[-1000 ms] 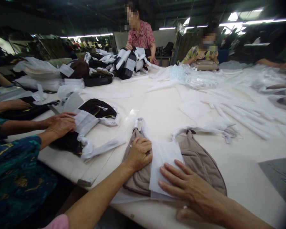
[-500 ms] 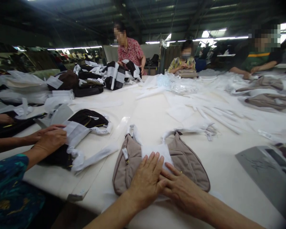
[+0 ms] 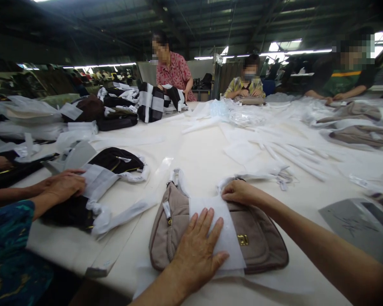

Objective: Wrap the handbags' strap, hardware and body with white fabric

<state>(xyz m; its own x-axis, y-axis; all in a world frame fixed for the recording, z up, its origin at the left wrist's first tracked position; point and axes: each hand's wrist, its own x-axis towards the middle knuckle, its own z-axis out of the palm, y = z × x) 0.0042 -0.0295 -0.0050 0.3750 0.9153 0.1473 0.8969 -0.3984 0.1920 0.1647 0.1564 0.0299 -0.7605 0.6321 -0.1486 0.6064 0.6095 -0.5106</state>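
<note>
A taupe handbag [image 3: 261, 244] lies flat on the white table [image 3: 207, 153] just in front of me, with a gold clasp showing. A white tissue sheet [image 3: 230, 238] is wrapped over its middle. My left hand [image 3: 196, 250] lies open and flat on the sheet and the bag's near side. My right hand [image 3: 239, 192] is closed at the bag's top edge, pinching the upper end of the sheet beside the paper-wrapped strap [image 3: 258, 174].
At my left a co-worker's hands [image 3: 62, 187] press a paper-wrapped dark bag [image 3: 115, 159]. More wrapped bags [image 3: 153, 102] and white paper strips [image 3: 293, 153] cover the far table. Other people work at the far side. A grey sheet [image 3: 354, 221] lies at the right.
My right hand left the bag's front and moved up to its top edge. The bag now shows its clasp. My left hand stayed flat on the sheet.
</note>
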